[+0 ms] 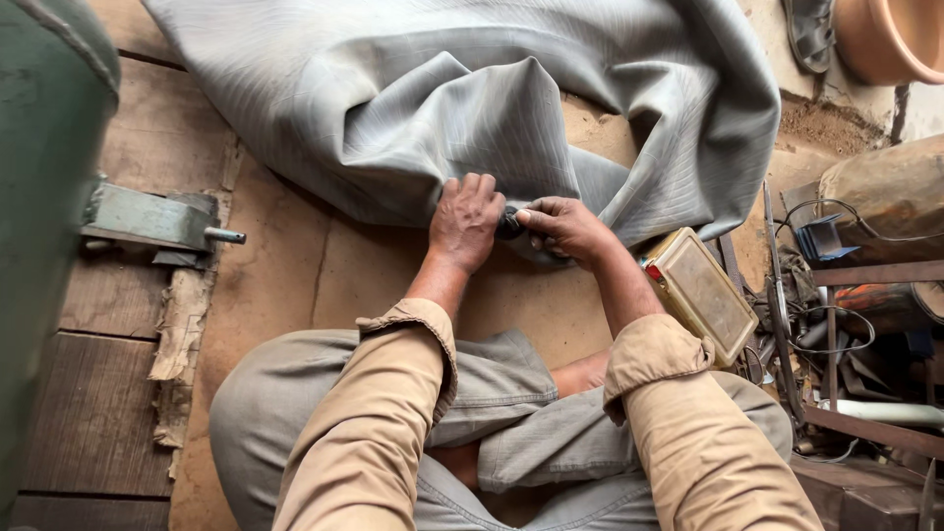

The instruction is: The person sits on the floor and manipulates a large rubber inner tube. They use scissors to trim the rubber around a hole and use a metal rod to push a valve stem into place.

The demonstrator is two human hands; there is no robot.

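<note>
1. Leftmost, a green drum (44,197) fills the edge, with a metal bracket and bolt (157,221) lying on the wooden floor (275,285) beside it.
2. Next, the left hand (465,221) rests palm down, fingers together, pressing a fold of the large grey rubber inner tube (462,98) to the floor.
3. Just beside it, the right hand (565,228) pinches a small dark valve fitting (509,224) at the tube's edge between thumb and fingertips.
4. Judging by this grip, the step in hand is working the fitting at the valve; the next move seems to call for a steady twist while the left hand holds the rubber flat.
5. Rightward, a yellowish rectangular tin (700,293) sits near the right forearm, then a tangle of wires and metal scrap (836,324).
</note>
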